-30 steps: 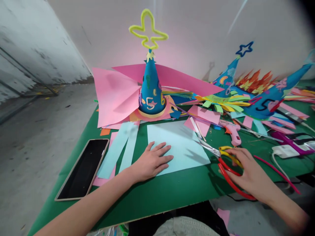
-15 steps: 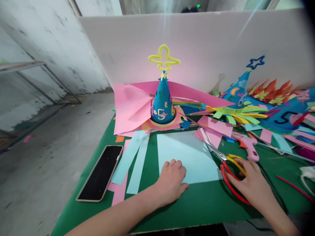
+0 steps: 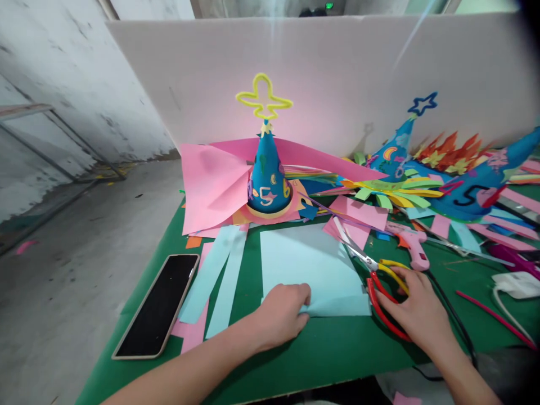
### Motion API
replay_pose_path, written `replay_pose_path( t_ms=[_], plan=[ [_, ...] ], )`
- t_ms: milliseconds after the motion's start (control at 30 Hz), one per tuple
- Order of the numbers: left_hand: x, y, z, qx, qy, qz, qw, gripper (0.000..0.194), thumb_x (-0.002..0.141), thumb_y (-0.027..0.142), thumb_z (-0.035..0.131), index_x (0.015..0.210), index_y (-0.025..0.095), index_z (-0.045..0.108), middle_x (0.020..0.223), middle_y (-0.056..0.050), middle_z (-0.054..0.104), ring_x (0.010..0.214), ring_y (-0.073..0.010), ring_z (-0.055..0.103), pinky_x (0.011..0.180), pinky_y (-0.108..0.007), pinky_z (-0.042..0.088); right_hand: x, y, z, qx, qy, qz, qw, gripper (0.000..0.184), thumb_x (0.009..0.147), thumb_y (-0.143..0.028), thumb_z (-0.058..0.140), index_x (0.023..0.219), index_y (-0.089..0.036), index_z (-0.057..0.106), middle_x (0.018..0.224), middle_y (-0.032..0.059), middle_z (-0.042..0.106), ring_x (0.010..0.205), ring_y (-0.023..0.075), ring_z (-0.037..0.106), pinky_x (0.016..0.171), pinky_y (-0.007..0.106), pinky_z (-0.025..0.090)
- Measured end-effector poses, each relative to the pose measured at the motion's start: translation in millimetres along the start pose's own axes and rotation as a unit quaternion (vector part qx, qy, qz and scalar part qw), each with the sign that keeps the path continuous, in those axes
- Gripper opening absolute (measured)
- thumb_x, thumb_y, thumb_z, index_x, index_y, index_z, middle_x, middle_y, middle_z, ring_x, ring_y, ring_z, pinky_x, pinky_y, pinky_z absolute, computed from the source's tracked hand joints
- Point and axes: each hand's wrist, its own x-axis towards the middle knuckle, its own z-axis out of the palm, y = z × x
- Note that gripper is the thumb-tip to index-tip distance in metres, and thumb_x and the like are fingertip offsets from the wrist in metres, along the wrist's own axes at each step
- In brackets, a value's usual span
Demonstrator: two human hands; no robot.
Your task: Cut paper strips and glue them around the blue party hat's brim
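Blue paper [image 3: 310, 264], left hand [image 3: 283, 310] curled on it (palm down), right hand [image 3: 417, 306] gripping scissors [image 3: 373, 265]

Room: off-white wall [image 3: 139, 84] at 10–11 o'clock, dark marks, patchy at its base. Metal-legged frame [image 3: 27, 108] by it, 10 o'clock. Grey floor [image 3: 76, 292] at 8–9, bits of debris. Green-topped table [image 3: 333, 351] runs center to 6. Upright pale panel [image 3: 337, 73] behind it at 12, pinkish cast. Above panel: small green light [image 3: 329, 5], blurry background. Pale light streaks [image 3: 413, 32], 12–1.
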Motion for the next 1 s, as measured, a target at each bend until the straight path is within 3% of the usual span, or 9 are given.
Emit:
replay_pose_path(
  t_ms=[133, 233, 300, 400, 500, 700, 833, 900, 1000],
  plan=[
    [-25, -24, -10.2, -0.086, 0.035, -0.017, 0.996, 0.035, 0.084, 0.028, 0.050, 0.119, 0.023, 0.050, 0.099, -0.003, 0.064, 0.087, -0.0159, 0.062, 0.073, -0.023, 0.048, 0, -3, -1, 0.007, 0.002, 0.007, 1.000, 0.048, 0.070, -0.056, 0.056, 0.103, -0.022, 0.049, 0.105, 0.0104, 0.054, 0.083, 0.0246, 0.060, 0.068, 0.039, 0.050],
    [-47, -59, -19.3, -0.166, 0.209, -0.107, 0.958, 0.036, 0.082, 0.042, 0.049, 0.112, 0.022, 0.055, 0.096, -0.004, 0.064, 0.090, -0.0195, 0.060, 0.076, -0.028, 0.049, -1, -3, -2, 0.007, -0.001, 0.006, 1.000, 0.049, 0.070, -0.056, 0.055, 0.104, -0.022, 0.049, 0.105, 0.0111, 0.054, 0.083, 0.0254, 0.060, 0.068, 0.039, 0.050],
    [-58, -84, -21.6, -0.113, 0.299, -0.181, 0.930, 0.043, 0.083, 0.049, 0.045, 0.112, 0.020, 0.056, 0.088, -0.004, 0.063, 0.084, -0.0203, 0.061, 0.070, -0.028, 0.050, -1, -2, -2, 0.006, -0.002, 0.007, 1.000, 0.050, 0.070, -0.056, 0.054, 0.105, -0.021, 0.049, 0.106, 0.0119, 0.054, 0.081, 0.0257, 0.060, 0.067, 0.040, 0.050],
    [-67, -111, -16.0, 0.029, 0.348, -0.254, 0.902, 0.048, 0.084, 0.045, 0.036, 0.117, 0.014, 0.053, 0.080, -0.005, 0.060, 0.061, -0.0187, 0.058, 0.057, -0.030, 0.049, -1, -1, -2, 0.007, -0.006, 0.020, 1.000, 0.052, 0.069, -0.057, 0.054, 0.105, -0.020, 0.050, 0.109, 0.0124, 0.053, 0.075, 0.0237, 0.060, 0.066, 0.040, 0.050],
    [-67, -118, -3.8, 0.086, 0.361, -0.269, 0.889, 0.047, 0.086, 0.034, 0.032, 0.120, 0.008, 0.051, 0.094, -0.014, 0.059, 0.074, -0.0237, 0.060, 0.065, -0.035, 0.050, -1, 1, -1, 0.004, -0.005, 0.017, 1.000, 0.053, 0.069, -0.058, 0.055, 0.105, -0.020, 0.050, 0.108, 0.0119, 0.053, 0.075, 0.0233, 0.060, 0.066, 0.040, 0.050],
    [-60, -100, 8.4, 0.183, 0.380, -0.269, 0.866, 0.037, 0.089, 0.030, 0.034, 0.112, 0.014, 0.059, 0.115, -0.020, 0.057, 0.107, -0.0363, 0.052, 0.084, -0.054, 0.041, -1, 5, 2, 0.004, 0.004, -0.002, 1.000, 0.051, 0.069, -0.058, 0.056, 0.105, -0.022, 0.050, 0.103, 0.0103, 0.053, 0.081, 0.0252, 0.060, 0.068, 0.041, 0.050],
    [-46, -92, 12.0, 0.225, 0.313, -0.178, 0.905, 0.037, 0.093, 0.031, 0.033, 0.120, 0.023, 0.057, 0.139, -0.010, 0.044, 0.131, -0.0311, 0.033, 0.103, -0.055, 0.023, -1, 3, 0, 0.010, 0.002, 0.001, 1.000, 0.051, 0.069, -0.058, 0.055, 0.104, -0.021, 0.050, 0.103, 0.0103, 0.053, 0.078, 0.0244, 0.060, 0.067, 0.040, 0.050],
    [-37, -93, 15.1, 0.225, 0.268, -0.162, 0.923, 0.042, 0.094, 0.037, 0.032, 0.127, 0.022, 0.052, 0.142, -0.008, 0.040, 0.133, -0.0302, 0.031, 0.105, -0.056, 0.021, -1, 1, -1, 0.017, 0.001, -0.006, 1.000, 0.050, 0.071, -0.056, 0.055, 0.106, -0.021, 0.049, 0.105, 0.0109, 0.053, 0.079, 0.0237, 0.060, 0.066, 0.039, 0.050],
    [-25, -98, 17.3, 0.214, 0.259, -0.186, 0.923, 0.051, 0.093, 0.044, 0.032, 0.133, 0.016, 0.046, 0.143, -0.012, 0.038, 0.132, -0.0327, 0.031, 0.101, -0.058, 0.026, 2, 1, -3, 0.010, 0.002, -0.007, 1.000, 0.048, 0.072, -0.053, 0.054, 0.106, -0.021, 0.049, 0.106, 0.0114, 0.053, 0.082, 0.0238, 0.059, 0.065, 0.037, 0.050]
  ],
)
